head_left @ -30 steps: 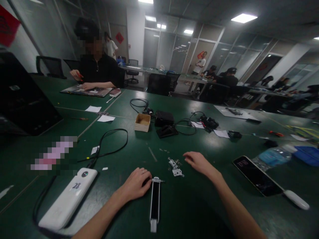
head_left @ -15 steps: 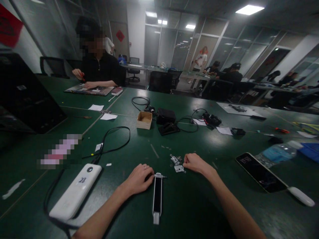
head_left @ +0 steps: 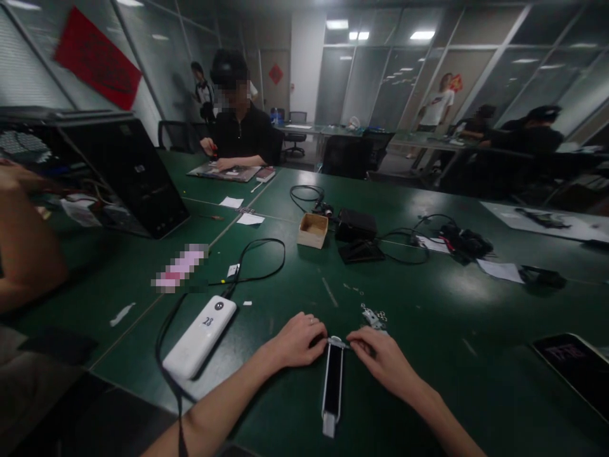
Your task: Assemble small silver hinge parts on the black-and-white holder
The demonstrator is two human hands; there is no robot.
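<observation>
A long, narrow device with a white frame and black middle lies on the green table in front of me, a thin crosspiece across its far end. On its left, my left hand is closed, thumb and fingertips pinching that crosspiece's left end. My right hand has come to the other end, fingers curled and pressed together; whatever lies between its fingertips is too small to make out. Just beyond it is a small pile of metal plates and rings, partly hidden by the hand.
A white power bank marked 28 with a black cable lies left. Farther off are a small open box and black cases. A phone lies right. An open computer case and another person's arm are left.
My right hand has moved left from the metal pile to the right end of the crosspiece. My left hand stays at the device. The view has turned left.
</observation>
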